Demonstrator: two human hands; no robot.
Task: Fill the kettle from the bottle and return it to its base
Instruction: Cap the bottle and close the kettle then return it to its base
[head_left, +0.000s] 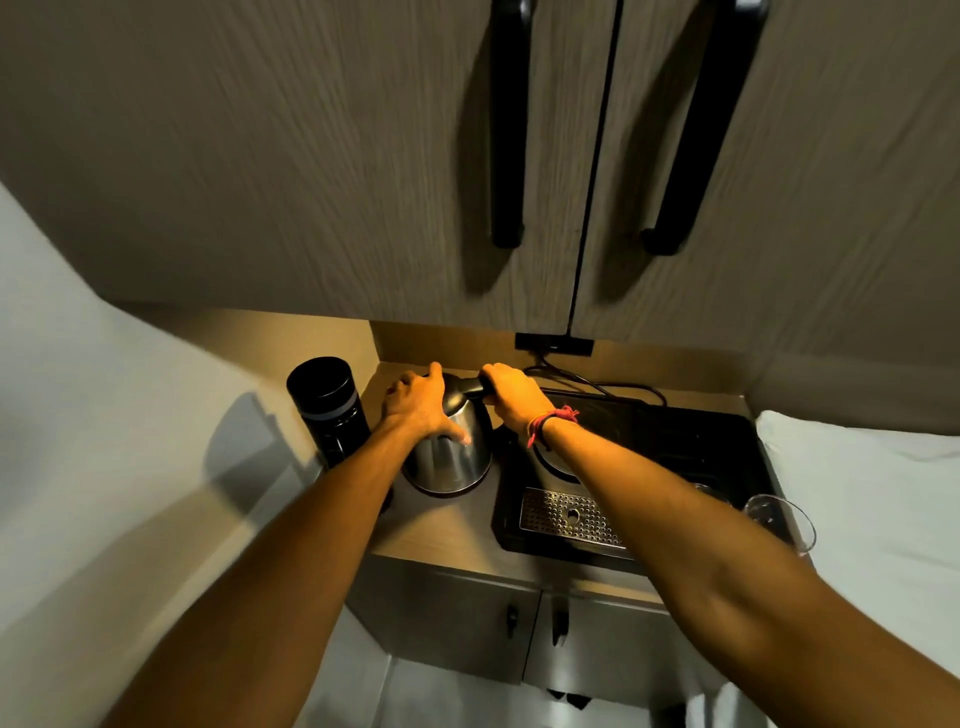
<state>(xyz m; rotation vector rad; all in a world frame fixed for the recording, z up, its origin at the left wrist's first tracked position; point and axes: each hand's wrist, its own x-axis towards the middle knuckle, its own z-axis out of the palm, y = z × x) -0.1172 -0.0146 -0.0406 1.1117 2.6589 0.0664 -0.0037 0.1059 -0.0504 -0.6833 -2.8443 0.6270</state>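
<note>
bottle (327, 405): black cylinder, upright, at the counter's left edge near the back corner, cap on. Just left of the kettle; can't tell if they touch.
left hand (421, 405): palm and spread fingers laid against the kettle's left side and top, thumb down on the steel wall. Bracing it, not wrapped round it.
kettle (452, 457): steel body, dark lid closed. Upright on the counter (441, 530) left of the tray, toward the back-left. Off its base.
right hand (511, 395): fingers curled tight round the kettle's black handle (475, 387) at the top right. Red thread band (553, 421) on the wrist.
base (550, 460): round plate on the tray's left part, mostly hidden by the right forearm.
tray (675, 441): black, fills the counter's right half; perforated metal drip grid (566, 514) at its front edge.
cord (597, 384): runs along the counter's back edge up to a wall socket (553, 344).
glass (779, 519): clear, at the tray's front-right corner.
</note>
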